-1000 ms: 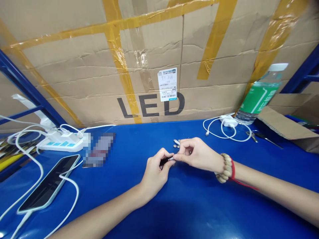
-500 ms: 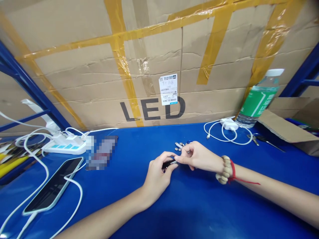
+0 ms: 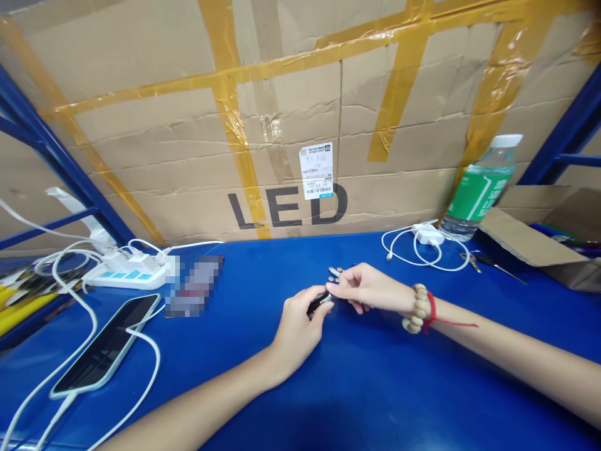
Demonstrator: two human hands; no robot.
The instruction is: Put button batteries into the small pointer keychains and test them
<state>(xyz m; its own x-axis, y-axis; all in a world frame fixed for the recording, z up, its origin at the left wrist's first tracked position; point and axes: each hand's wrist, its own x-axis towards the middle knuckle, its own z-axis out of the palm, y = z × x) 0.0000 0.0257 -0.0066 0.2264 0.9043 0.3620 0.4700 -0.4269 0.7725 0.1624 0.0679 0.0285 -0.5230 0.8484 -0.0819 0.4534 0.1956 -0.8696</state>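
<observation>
My left hand (image 3: 300,332) is closed around a small black object (image 3: 319,303) with a pale marking near its right end; its kind is not clear. My right hand (image 3: 373,289) wears a beaded bracelet (image 3: 417,309) and a red string (image 3: 430,311). Its thumb and forefinger are pinched together at the black object's far end, and whatever lies between the fingertips is hidden. Just behind the hands, several small round silver pieces, like button cells (image 3: 339,269), lie on the blue table (image 3: 375,388), partly covered by my right hand.
On the left lie a phone (image 3: 106,347) with a white cable and a power strip (image 3: 126,275). A water bottle (image 3: 481,194), a white charger (image 3: 428,234), scissors (image 3: 500,266) and an open carton (image 3: 526,250) stand at the right. A large cardboard box (image 3: 291,125) backs the table.
The view has shifted slightly. My right thumb and forefinger stay at the end of the black object, and my left hand keeps its hold.
</observation>
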